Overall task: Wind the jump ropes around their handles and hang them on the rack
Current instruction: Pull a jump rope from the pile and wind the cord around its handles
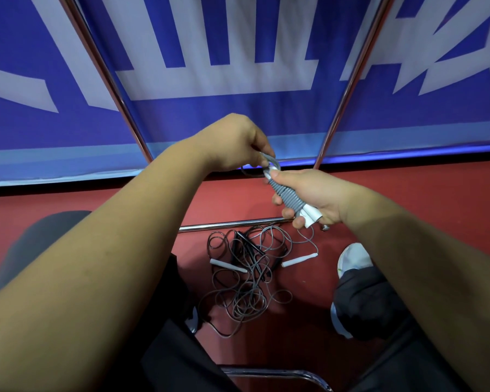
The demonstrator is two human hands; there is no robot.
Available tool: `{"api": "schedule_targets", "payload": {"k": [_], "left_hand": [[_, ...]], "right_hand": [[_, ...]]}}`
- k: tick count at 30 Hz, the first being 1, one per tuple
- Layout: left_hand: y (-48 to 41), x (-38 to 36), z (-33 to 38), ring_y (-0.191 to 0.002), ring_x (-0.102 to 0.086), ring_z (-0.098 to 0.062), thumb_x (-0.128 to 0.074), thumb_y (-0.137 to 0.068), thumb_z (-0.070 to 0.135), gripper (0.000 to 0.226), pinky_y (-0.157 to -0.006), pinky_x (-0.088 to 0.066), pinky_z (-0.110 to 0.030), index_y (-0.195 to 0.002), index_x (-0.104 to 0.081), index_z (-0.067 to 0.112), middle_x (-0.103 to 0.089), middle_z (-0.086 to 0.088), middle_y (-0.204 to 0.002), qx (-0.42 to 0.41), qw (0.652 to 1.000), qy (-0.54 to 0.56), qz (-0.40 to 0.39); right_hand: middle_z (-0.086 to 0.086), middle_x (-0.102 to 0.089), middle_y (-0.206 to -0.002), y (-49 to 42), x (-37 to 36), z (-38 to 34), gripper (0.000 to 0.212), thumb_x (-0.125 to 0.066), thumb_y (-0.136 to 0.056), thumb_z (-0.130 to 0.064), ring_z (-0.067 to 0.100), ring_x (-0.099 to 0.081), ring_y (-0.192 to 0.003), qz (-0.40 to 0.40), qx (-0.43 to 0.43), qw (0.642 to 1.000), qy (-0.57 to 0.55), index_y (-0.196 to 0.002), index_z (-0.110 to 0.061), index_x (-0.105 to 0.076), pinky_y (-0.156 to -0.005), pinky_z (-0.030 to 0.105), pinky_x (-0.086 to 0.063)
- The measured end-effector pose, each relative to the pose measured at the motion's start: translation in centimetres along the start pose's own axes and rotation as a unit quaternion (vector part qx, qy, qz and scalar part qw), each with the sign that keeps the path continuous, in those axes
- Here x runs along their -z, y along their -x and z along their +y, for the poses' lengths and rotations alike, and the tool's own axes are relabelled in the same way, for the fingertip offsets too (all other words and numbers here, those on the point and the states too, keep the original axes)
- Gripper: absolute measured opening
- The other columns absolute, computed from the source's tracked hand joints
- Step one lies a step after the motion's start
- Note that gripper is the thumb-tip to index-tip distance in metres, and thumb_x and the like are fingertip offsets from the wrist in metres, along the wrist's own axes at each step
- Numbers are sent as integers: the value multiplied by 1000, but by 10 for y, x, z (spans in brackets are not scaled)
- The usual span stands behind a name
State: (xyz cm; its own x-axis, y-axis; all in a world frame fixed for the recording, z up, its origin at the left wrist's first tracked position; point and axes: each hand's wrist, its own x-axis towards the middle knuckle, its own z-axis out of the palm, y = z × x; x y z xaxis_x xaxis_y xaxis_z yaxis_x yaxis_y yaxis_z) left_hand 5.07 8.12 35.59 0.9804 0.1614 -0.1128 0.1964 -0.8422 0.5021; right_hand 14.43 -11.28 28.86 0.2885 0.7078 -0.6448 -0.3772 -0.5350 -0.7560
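Observation:
My right hand (317, 198) grips the white handles of a jump rope, with grey cord wound in tight coils (287, 193) around them. My left hand (235, 142) pinches the loose grey end of that cord (269, 159) just above the handles. Below on the red floor lies a tangled pile of grey and black ropes (246, 281), with two white handles (228, 265) (299, 260) lying loose in it. The rack shows as two slanted chrome poles (108, 80) (354, 80) and a low chrome crossbar (224, 224).
A blue banner with large white characters (238, 114) hangs behind the rack. My dark-trousered legs and a white shoe (354, 258) flank the rope pile. A chrome chair rail (280, 373) curves at the bottom edge.

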Motion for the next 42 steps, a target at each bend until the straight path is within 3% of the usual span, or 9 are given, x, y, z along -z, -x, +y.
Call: {"api": "schedule_targets", "payload": {"k": [4,7,12,19,23,28,31,37,42], "left_hand": [[1,-1,-6,-82,-76,-12,-83,-89,23,19,-79,-57,-25,-108,-82,26,-80,8,-84,46,996,-33,-64],[1,-7,-7,-60,-67,3,-91,-80,30,22,-61,-51,-16,-93,-76,20,-77,7,-72,66,993,-54,-82],[-4,-25,-7,-58,-68,-9,-92,-78,42,35,-61,-47,-21,-85,-69,16,-77,4,-70,92,991,11,-101],[-1,-24,-8,-64,-61,-11,-66,-102,48,36,-65,-51,-19,-93,-73,13,-67,-2,-74,80,981,167,-51],[-2,-27,-2,-63,-63,-19,-43,-115,31,32,-66,-55,-34,-99,-61,10,-68,-7,-78,97,921,376,-33],[-1,-24,-6,-56,-44,-13,-52,-110,18,15,-53,-35,-28,-105,-65,13,-78,-2,-89,118,941,310,-66],[-2,-28,-9,-76,-65,-15,-57,-108,14,7,-73,-51,-30,-106,-64,12,-82,-4,-104,125,940,304,-95],[-4,-31,-19,-92,-80,-20,-80,-94,21,13,-101,-56,-32,-106,-82,20,-82,10,-91,163,961,192,-119],[-2,-34,-15,-72,-76,-7,-92,-81,24,18,-77,-55,-26,-95,-83,22,-80,8,-75,199,959,145,-140]], "right_hand": [[5,-59,-82,-6,3,1,38,-64,-105,-48,19,-51,-53,44,25,998,-40,-128,-18,-62,-48,27,-40],[5,-58,-81,-6,1,-4,36,-62,-101,-49,20,-49,-53,23,53,996,-68,-121,-19,-57,-48,27,-38],[3,-55,-76,-3,-5,-8,57,-60,-91,-79,20,-42,-51,38,68,994,-72,-104,-23,-60,-50,27,-35],[3,-55,-72,-3,8,-9,59,-58,-95,-73,22,-44,-47,101,78,987,-97,-109,-16,-64,-50,28,-37],[2,-54,-71,-2,13,-9,59,-58,-95,-75,21,-44,-48,101,86,986,-97,-107,-17,-63,-50,28,-38],[1,-54,-72,0,12,-9,59,-56,-96,-75,21,-46,-49,111,80,988,-76,-107,-17,-64,-50,28,-39],[3,-56,-73,1,9,-9,61,-57,-96,-74,22,-47,-48,117,78,988,-67,-107,-15,-67,-50,29,-38],[2,-57,-72,5,4,-9,60,-57,-97,-74,21,-45,-49,80,54,994,-41,-107,-16,-68,-50,28,-39],[1,-58,-75,7,-4,-9,62,-55,-98,-72,19,-46,-48,36,36,998,-27,-110,-13,-68,-48,26,-39]]}}
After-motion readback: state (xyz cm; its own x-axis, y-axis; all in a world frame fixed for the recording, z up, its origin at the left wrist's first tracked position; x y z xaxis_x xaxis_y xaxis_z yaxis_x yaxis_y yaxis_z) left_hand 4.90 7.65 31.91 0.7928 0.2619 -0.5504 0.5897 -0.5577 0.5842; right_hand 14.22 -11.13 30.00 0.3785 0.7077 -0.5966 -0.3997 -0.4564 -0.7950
